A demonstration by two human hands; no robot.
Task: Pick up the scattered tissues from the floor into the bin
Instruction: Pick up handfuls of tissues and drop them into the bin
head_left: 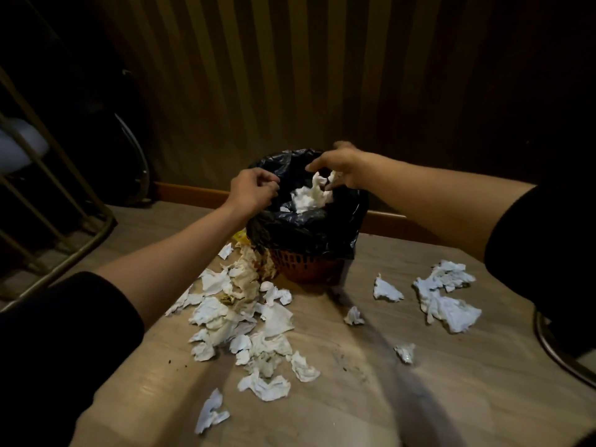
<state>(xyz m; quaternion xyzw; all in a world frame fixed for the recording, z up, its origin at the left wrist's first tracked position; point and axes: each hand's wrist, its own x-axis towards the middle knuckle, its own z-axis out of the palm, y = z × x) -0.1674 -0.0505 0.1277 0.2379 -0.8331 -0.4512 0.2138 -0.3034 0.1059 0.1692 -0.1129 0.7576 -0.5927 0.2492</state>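
Observation:
A small red basket bin (306, 269) lined with a black plastic bag (309, 227) stands on the wooden floor by the wall. My left hand (253, 191) pinches the bag's left rim. My right hand (342, 167) hovers over the bin's mouth, fingers spread downward, touching a white tissue wad (311, 196) that lies inside. Several crumpled white tissues (245, 321) are piled on the floor to the left front of the bin. More tissues (446, 295) lie to its right.
A metal-framed chair (48, 201) stands at the left. A striped wall with a wooden skirting board (187, 191) runs behind the bin. A round chrome base (561, 346) sits at the right edge. Small dark crumbs dot the floor.

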